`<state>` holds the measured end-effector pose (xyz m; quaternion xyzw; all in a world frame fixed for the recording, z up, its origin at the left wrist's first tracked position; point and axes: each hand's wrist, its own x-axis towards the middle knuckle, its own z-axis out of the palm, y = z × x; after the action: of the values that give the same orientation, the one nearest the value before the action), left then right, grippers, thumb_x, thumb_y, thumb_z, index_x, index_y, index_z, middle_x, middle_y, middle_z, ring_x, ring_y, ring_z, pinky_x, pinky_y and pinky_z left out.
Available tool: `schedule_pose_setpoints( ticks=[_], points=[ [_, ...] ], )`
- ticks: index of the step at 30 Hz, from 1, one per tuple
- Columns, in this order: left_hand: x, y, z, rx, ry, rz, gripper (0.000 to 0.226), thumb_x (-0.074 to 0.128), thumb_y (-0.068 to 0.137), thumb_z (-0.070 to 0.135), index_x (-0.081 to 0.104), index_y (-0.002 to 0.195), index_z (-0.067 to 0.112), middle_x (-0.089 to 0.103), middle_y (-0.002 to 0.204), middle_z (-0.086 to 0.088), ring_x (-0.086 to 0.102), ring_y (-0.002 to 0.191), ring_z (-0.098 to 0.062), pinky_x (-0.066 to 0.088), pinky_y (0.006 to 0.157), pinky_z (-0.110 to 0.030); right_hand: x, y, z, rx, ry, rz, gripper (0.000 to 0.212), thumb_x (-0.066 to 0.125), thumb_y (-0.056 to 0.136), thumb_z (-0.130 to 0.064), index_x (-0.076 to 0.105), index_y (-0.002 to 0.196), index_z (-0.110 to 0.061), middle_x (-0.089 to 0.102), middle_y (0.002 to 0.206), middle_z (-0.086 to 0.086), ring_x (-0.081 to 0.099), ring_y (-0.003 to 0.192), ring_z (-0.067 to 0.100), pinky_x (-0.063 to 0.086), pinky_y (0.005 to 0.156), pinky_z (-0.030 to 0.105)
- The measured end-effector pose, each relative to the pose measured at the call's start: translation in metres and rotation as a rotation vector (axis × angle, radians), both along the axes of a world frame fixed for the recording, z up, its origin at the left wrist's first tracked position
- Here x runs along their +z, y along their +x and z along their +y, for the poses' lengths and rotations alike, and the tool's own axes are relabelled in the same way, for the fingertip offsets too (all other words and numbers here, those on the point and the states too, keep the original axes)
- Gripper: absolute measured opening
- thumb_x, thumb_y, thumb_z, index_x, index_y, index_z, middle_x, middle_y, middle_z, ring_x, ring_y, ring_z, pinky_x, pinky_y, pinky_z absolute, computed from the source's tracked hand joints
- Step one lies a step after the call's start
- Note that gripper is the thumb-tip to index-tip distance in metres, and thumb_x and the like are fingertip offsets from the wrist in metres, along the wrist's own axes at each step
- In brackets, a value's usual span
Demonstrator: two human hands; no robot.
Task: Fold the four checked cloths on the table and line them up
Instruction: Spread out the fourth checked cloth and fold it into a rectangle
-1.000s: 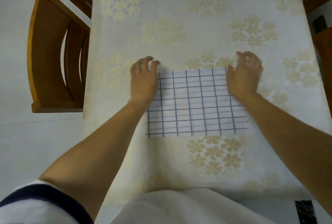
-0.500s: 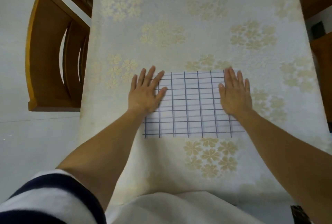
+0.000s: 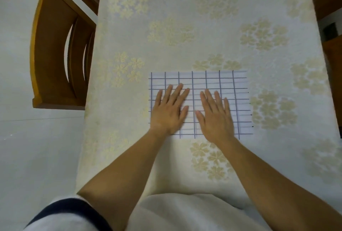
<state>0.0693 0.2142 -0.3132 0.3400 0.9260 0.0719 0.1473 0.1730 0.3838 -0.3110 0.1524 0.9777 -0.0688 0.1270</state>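
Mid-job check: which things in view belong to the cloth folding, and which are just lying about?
Belongs to the job:
checked cloth, flat on the table, the only one in view
left hand, pressing flat on it
right hand, pressing flat on it

Just there:
flowered tablecloth, the work surface only
wooden chair, left of the table
wooden furniture at the right edge

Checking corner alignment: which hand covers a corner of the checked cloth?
The left hand hides the near-left corner of the checked cloth; the right hand lies further in, near-right corner showing.
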Motion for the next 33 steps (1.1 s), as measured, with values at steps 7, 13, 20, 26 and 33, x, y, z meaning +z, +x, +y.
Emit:
schedule_pose_setpoints(
  ticks=[7,13,20,26,33],
  points=[
    [0.011,-0.040,-0.046,0.125,-0.087,-0.007,0.069,0.004,0.100,0.068,-0.012,0.159,0.035,-0.018,0.166,0.011,-0.020,0.153,-0.016,-0.007,0.124,-0.050,0.005,0.034,0.081,-0.213,0.006,-0.007,0.073,0.003,0.100,-0.062,-0.010,0.158,-0.020,-0.012,0.166,0.000,-0.012,0.153,0.022,0.004,0.124,0.049],
    [0.049,-0.034,0.012,0.067,0.133,-0.037,0.082,0.057,0.096,0.053,0.022,0.158,0.014,0.015,0.167,-0.007,0.003,0.155,-0.027,0.004,0.126,-0.047,0.024,0.012,0.076,-0.564,-0.093,0.300,0.062,0.044,0.101,-0.046,0.038,0.147,-0.005,0.042,0.143,0.023,0.040,0.129,0.039,0.034,0.109,0.049],
    [0.044,-0.032,0.063,-0.090,-0.312,-0.281,0.151,0.080,0.062,0.072,-0.025,0.155,0.016,-0.036,0.160,-0.009,-0.029,0.148,-0.038,-0.005,0.118,-0.067,0.034,-0.012,0.093,-0.746,-0.230,0.090,0.081,0.054,0.088,-0.066,0.040,0.133,0.000,0.045,0.134,0.021,0.053,0.115,0.040,0.049,0.087,0.046],
    [0.049,-0.033,0.076,-0.053,-0.420,-0.347,0.159,0.084,0.058,0.070,-0.035,0.150,0.018,-0.046,0.154,-0.007,-0.033,0.145,-0.042,-0.002,0.113,-0.075,0.044,-0.018,0.114,-0.943,-0.593,-0.019,0.080,0.067,0.082,-0.064,0.057,0.128,0.000,0.063,0.120,0.014,0.060,0.115,0.035,0.051,0.092,0.038],
    [0.054,-0.036,0.090,-0.020,-0.507,-0.432,0.164,0.087,0.057,0.066,-0.044,0.143,0.018,-0.058,0.143,-0.010,-0.040,0.137,-0.050,-0.004,0.107,-0.081,0.056,-0.007,0.108,-0.919,-0.669,0.197,0.036,0.070,0.088,-0.045,0.063,0.099,-0.011,0.062,0.094,0.004,0.060,0.093,0.027,0.047,0.075,0.033]
  ],
)
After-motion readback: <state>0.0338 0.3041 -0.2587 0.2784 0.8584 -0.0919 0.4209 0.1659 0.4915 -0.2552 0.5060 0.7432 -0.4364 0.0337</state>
